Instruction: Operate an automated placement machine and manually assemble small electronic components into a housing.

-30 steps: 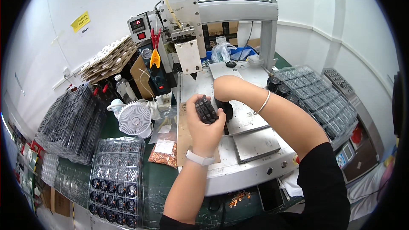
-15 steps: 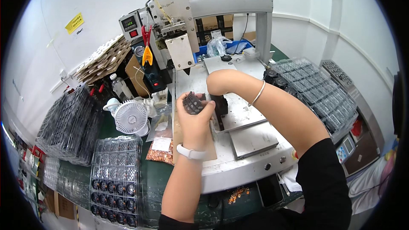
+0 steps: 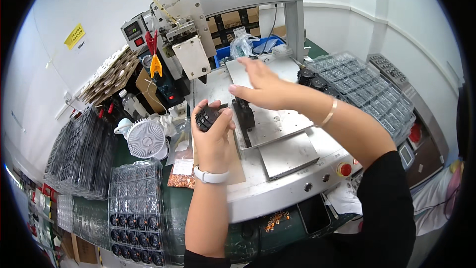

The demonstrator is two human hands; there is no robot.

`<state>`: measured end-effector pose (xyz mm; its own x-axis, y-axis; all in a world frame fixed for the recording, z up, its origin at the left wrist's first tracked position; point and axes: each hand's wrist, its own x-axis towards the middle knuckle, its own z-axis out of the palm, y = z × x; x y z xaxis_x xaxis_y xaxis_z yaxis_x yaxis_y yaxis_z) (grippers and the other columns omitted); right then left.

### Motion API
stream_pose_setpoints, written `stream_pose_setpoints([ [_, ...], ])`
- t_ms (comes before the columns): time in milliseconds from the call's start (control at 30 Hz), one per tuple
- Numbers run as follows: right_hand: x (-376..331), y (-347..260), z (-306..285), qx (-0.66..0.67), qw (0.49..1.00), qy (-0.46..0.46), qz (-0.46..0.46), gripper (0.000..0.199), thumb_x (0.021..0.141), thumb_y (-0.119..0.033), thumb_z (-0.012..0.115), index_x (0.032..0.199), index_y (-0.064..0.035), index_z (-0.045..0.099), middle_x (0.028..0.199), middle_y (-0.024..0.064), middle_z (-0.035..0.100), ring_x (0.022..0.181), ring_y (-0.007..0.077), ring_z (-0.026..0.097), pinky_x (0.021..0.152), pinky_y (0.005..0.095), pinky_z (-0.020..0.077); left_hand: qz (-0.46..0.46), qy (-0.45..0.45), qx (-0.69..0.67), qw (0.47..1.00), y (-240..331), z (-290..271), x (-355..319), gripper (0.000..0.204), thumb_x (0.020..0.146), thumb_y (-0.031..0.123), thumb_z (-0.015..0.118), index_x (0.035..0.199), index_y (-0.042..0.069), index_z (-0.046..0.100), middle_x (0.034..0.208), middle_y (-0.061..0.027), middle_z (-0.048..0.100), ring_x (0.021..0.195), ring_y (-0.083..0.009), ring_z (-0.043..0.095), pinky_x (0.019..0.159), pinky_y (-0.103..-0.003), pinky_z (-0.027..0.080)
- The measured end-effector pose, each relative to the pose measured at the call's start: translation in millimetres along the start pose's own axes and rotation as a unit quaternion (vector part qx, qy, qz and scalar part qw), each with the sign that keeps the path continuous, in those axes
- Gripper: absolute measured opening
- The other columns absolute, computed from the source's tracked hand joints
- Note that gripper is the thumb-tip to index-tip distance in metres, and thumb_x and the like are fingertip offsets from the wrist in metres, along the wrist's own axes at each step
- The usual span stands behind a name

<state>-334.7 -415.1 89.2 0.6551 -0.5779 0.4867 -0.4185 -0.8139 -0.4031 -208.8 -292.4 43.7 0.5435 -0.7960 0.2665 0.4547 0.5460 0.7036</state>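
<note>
In my left hand [image 3: 213, 136] I grip a black moulded block [image 3: 206, 117] with small recesses on its face; fingers and thumb wrap its sides. My right hand [image 3: 260, 87] is stretched out with the thumb apart from the fingers, and no object shows in it. It hovers above the machine's metal plate [image 3: 282, 126], just over a black fixture [image 3: 244, 116] mounted at the plate's left side. The right fingertips are a little blurred.
The bench machine's head [image 3: 192, 57] hangs beyond my hands. A white fan [image 3: 147, 139], a bag of copper-coloured parts [image 3: 181, 176] and a tray of round black parts [image 3: 135, 193] lie left. Stacked clear trays [image 3: 364, 89] stand right; a red button [image 3: 343, 169] sits in front.
My right hand has gone from bent fingers to stretched ones and lifted slightly over the fixture. The block in my left hand is turned to another angle. The whole view has shifted a little.
</note>
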Motion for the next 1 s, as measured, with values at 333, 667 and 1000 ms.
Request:
stream_pose_setpoints([
  [333,-194.6,56.0,-140.9,-0.214,0.832,-0.483,0.167,0.053,0.068,-0.052,0.076,0.092,-0.0056,0.064,0.083,0.014,0.066,0.08,0.0319,0.065,0.068,0.0413,0.0487,-0.031,-0.027,0.002,0.999,13.3,6.7,-10.3,0.047,0.082,-0.001,0.068,0.125,0.003,0.049,0.109,-0.0101,0.06,0.091,-0.0231,0.067,0.048,-0.024,0.047],
  [667,-179.3,92.1,-129.0,-0.295,0.822,-0.476,0.104,0.061,0.058,-0.062,0.076,0.074,-0.004,0.067,0.066,0.0146,0.062,0.065,0.0353,0.062,0.058,0.044,0.0467,-0.046,-0.021,-0.007,0.999,-0.1,-2.3,-0.8,0.044,0.08,-0.006,0.069,0.119,0.001,0.051,0.109,-0.0111,0.06,0.093,-0.0216,0.065,0.057,-0.026,0.053],
  [1000,-157.6,102.6,-101.5,-0.245,0.925,-0.206,0.203,0.056,0.075,-0.04,0.075,0.095,0.0083,0.055,0.09,0.0264,0.065,0.089,0.0408,0.064,0.08,0.0463,0.0507,0.035,-0.051,0.171,0.983,-8.2,-2.1,-12.6,0.051,0.074,-0.006,0.074,0.116,0.008,0.049,0.114,-0.0053,0.055,0.076,-0.0093,0.058,0.055,-0.021,0.044],
])
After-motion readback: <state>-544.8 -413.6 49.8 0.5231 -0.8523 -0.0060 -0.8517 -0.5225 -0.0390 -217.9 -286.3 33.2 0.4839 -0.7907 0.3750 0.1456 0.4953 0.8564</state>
